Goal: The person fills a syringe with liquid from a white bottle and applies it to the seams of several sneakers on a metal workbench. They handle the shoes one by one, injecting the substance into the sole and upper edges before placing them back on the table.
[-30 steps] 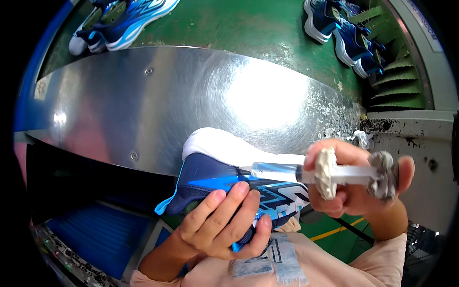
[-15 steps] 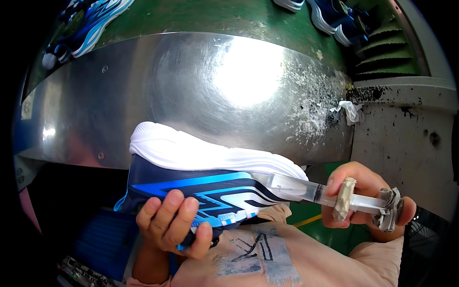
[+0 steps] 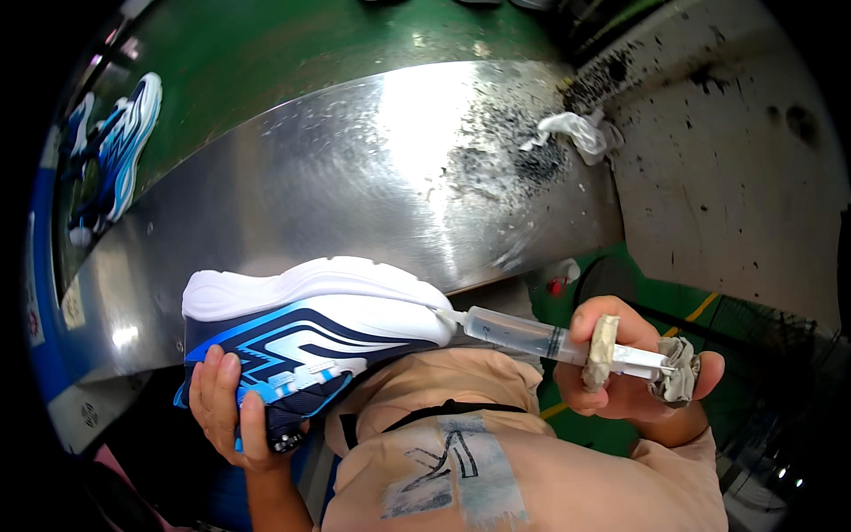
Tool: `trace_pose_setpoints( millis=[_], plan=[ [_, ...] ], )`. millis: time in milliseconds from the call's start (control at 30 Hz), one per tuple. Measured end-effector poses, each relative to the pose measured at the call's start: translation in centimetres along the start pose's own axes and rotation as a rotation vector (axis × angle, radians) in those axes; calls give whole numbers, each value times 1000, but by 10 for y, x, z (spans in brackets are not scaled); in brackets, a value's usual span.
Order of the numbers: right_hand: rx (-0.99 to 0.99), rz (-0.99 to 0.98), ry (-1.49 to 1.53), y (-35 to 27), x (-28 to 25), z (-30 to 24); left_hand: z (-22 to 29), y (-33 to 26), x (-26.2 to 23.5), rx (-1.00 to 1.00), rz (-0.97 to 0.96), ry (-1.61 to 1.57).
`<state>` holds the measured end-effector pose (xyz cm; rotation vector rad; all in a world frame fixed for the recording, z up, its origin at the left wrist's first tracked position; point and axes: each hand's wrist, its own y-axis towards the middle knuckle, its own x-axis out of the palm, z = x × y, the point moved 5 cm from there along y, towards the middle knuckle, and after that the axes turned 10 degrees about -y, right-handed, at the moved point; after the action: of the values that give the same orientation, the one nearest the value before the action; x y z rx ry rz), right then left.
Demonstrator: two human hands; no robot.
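Note:
My left hand [image 3: 232,408] grips a sneaker [image 3: 292,355], dark blue, bright blue and white, by its upper near the laces. The shoe lies on its side in the air, its thick white sole [image 3: 310,282] facing away from me and its toe to the right. Between the fingers of my right hand [image 3: 625,403] is a clear plastic syringe [image 3: 514,332], with off-white wrapping around its finger flange and grey wrapping on its plunger end. The syringe's narrow tip meets the toe, close to the line where sole and upper join; whether it presses in, I cannot tell.
Beyond the shoe is a shiny metal worktop [image 3: 328,177], stained at its right end. Crumpled white tissue [image 3: 576,133] lies beside a grey, black-spotted panel [image 3: 718,160]. Similar sneakers [image 3: 124,160] stand at the far left on a green surface [image 3: 292,53].
The view has turned to the right. The syringe's tip has shifted from along the sole's side edge to the toe's end. Both hands keep their holds.

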<state>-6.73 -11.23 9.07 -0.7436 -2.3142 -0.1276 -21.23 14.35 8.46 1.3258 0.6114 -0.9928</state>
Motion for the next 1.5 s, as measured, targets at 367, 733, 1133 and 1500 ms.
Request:
trace_pose_setpoints(
  millis=[367, 733, 1133, 1500],
  plan=[
    [246, 205, 138, -10, 2, 11, -3, 52, 1, -28, -79, -91],
    [-60, 239, 35, 10, -3, 44, -40, 121, 25, -220, -325, -360],
    [-268, 121, -359, 12, -2, 51, -78, 173, 43, -460, -630, -715],
    [-502, 221, -1235, 44, -66, -10, -208, 273, 90, -639, 104, -734]
  ],
)
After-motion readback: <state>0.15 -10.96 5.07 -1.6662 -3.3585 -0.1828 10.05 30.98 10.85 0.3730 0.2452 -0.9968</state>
